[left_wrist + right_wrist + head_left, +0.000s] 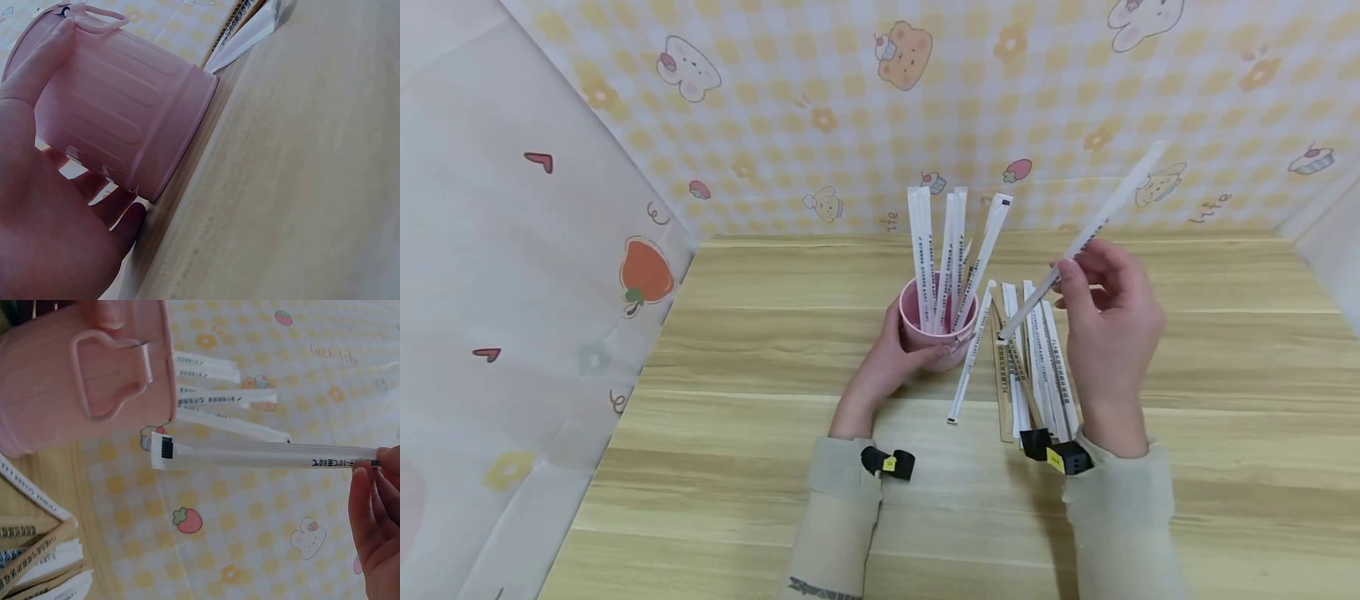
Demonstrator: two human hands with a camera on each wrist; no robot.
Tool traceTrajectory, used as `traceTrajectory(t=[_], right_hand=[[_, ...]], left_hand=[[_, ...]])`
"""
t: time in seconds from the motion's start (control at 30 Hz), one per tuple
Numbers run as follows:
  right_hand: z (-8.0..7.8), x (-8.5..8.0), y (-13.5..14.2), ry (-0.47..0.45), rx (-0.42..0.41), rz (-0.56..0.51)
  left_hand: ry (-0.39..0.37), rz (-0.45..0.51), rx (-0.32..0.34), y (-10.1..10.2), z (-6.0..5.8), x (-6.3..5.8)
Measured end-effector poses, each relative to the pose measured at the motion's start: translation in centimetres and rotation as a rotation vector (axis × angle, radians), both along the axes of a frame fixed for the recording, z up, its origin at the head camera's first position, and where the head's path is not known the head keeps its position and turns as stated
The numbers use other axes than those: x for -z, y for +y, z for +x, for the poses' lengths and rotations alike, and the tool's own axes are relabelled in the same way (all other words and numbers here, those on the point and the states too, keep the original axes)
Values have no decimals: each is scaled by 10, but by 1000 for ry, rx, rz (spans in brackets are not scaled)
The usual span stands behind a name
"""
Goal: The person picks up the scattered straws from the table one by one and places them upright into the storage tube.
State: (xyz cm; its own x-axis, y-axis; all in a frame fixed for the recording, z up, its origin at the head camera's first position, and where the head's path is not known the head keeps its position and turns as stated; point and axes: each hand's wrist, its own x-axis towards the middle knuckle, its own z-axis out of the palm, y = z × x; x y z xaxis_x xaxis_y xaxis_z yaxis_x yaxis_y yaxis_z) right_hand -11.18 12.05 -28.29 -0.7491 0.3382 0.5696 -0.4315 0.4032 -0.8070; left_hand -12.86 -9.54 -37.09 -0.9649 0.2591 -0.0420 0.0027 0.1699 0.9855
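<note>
A small pink bucket (pixel 953 360) with a wire-like side handle (pixel 78 375) stands upright on the table. My left hand (pixel 883 362) grips it, thumb on the near side and fingers around the other side. Several paper-wrapped straws (pixel 921 250) stand in the bucket, mostly white, leaning outward. To the right, my right hand (pixel 1112 333) pinches a white wrapped straw (pixel 250 455) between thumb and fingers. That straw is tilted in the air, its lower end above the straws on the table and apart from the bucket.
A pile of white and brown wrapped straws (pixel 1037 367) lies on the wooden table (pixel 737 375), right of the bucket. One white straw (pixel 970 367) lies slanted between bucket and pile. A yellow checked backdrop (pixel 820 158) rises behind the table, with a white one (pixel 490 250) at left.
</note>
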Motion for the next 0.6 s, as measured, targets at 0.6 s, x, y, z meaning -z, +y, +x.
traceTrajectory(t=[0.6], right_hand=[[13, -30, -32, 105, -10, -57]], left_hand=[[-10, -4, -16, -1, 1, 0]])
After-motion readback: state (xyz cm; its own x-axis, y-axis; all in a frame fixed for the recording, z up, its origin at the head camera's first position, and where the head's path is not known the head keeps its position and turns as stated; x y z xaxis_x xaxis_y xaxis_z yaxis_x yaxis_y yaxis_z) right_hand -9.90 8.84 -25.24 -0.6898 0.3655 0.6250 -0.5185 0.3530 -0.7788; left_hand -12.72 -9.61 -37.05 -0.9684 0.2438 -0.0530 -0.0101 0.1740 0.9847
